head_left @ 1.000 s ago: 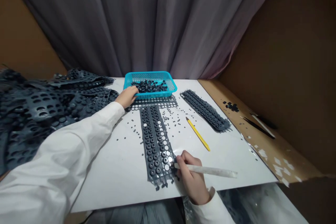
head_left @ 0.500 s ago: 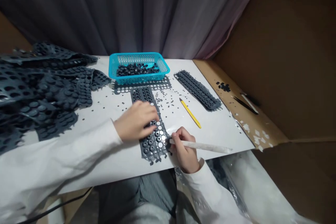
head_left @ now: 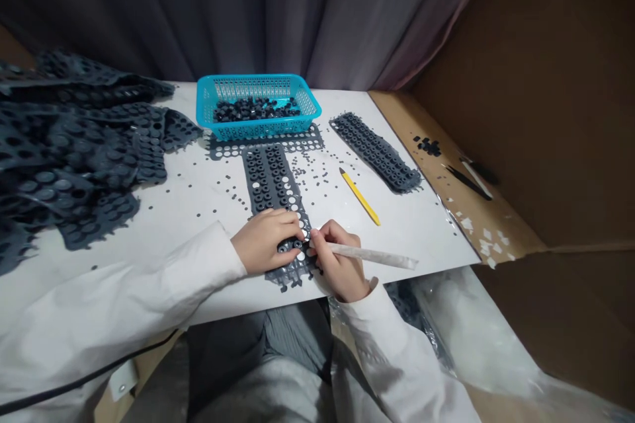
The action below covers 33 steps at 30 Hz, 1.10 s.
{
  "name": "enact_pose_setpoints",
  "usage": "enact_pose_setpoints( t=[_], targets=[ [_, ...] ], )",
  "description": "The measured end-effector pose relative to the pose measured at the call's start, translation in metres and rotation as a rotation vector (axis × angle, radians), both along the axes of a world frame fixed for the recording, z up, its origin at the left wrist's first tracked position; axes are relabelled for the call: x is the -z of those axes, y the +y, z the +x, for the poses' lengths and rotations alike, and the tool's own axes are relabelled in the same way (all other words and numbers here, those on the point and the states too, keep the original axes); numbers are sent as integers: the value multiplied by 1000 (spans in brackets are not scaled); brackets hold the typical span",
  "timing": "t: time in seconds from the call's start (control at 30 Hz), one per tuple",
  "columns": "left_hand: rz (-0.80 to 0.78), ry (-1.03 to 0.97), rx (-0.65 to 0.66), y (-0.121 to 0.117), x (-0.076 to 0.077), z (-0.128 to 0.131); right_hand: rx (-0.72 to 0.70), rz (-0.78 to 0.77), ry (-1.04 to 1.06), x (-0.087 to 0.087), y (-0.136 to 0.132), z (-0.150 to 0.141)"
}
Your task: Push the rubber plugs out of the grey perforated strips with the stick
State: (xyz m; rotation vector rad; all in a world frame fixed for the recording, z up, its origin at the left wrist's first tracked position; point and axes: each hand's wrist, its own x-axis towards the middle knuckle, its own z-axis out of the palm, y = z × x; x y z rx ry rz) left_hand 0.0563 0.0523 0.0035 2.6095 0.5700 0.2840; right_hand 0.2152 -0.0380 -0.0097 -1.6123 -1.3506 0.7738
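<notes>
Here, the left hand (head_left: 270,238) bends palm-down over the near half of the studded strip (head_left: 270,175), hiding part of it, its grip impossible to tell; the strip ends by the near edge of the surface (head_left: 421,231); at its right side the right hand (head_left: 342,261) pinches a white stick (head_left: 380,256) in its fingers; dark sheets (head_left: 84,158) heap the far left corner; a blue basket (head_left: 262,126) stands by the far edge; a yellow tool (head_left: 360,197) and another strip (head_left: 374,152) lie toward the right edge.

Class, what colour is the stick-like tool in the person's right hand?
The stick-like tool is whitish; the head view shows it best.
</notes>
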Motion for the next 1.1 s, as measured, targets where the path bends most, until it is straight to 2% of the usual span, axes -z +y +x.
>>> enact_pose_setpoints(
  t=[0.13,0.4,0.53,0.8,1.0,1.1],
  targets=[
    [39,-16,2,-3,5,-2,-23,-2,-60,-2,0,0],
    [199,18,56,-3,3,0,-92,32,-197,-6,-1,-3],
    [184,8,40,-4,4,0,-88,15,-205,-4,-2,-2],
    [-13,-90,-69,-5,7,-2,-71,16,-200,-2,-2,-2],
    [-291,-252,-223,-5,7,-2,-65,14,-192,-1,-2,-1],
    [-477,-352,-355,-3,8,-2,-50,13,-178,-1,-2,-2]
  ],
)
